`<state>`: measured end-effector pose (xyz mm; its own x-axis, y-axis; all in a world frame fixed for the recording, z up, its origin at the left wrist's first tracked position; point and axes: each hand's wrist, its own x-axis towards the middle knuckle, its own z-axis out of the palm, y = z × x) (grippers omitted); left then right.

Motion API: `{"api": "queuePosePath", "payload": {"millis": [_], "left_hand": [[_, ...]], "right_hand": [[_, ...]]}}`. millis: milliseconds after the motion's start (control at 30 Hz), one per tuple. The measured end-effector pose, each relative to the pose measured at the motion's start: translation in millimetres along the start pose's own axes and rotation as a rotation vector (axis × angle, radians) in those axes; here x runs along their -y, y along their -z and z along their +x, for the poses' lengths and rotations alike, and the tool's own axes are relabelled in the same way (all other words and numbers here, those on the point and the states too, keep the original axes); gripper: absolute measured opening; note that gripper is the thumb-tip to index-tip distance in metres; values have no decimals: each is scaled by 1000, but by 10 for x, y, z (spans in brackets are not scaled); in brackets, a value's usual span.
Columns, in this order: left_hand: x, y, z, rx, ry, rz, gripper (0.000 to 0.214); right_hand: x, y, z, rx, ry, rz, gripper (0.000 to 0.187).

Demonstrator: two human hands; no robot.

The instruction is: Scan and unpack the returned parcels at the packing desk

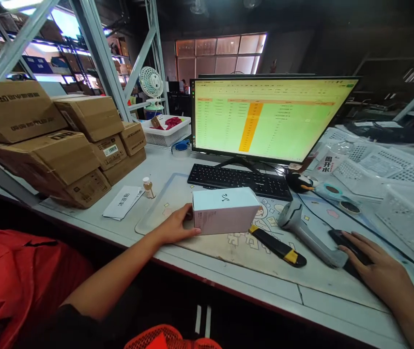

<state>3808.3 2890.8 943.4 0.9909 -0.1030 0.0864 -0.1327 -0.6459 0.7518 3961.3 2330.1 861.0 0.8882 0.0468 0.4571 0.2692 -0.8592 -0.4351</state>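
White box (224, 211) gripped by left hand (176, 228) near desk (250, 285) edge; right hand (370, 264) closed over mouse (341, 239).

White box (224, 211), black-yellow knife (277, 246)

Room was a dim warehouse under a dark ceiling | paned window (221, 53) glowed on the far wall | grey steel racking (98, 48) rose at left, lit from above | long pale tabletop (163, 169) carried stacked cartons (47, 140), a lit monitor (265, 118) and a white fan (151, 82)
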Motion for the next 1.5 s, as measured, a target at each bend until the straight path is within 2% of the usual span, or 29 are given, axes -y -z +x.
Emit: {"api": "queuePosePath", "payload": {"millis": [200,533,700,1000,1300,1400,1500], "left_hand": [[-6,0,-7,-2,14,-15,73],[-22,-5,-10,0,12,-26,74],[-12,-7,-8,2,13,-28,75],[-19,-2,-13,1,6,-36,74],[-18,-13,10,4,12,-61,76],[-7,-7,10,-1,-5,-90,73],[14,17,17,-36,-52,-138,75]], "right_hand": [[32,-4,0,-11,25,20,61],[31,20,12,28,-16,51,59],[69,34,22,13,22,44,57],[162,92,30,35,-67,56,62],[182,62,26,17,10,45,53],[268,169,46,8,-23,43,55],[573,375,65,-58,-43,84,67]]}}
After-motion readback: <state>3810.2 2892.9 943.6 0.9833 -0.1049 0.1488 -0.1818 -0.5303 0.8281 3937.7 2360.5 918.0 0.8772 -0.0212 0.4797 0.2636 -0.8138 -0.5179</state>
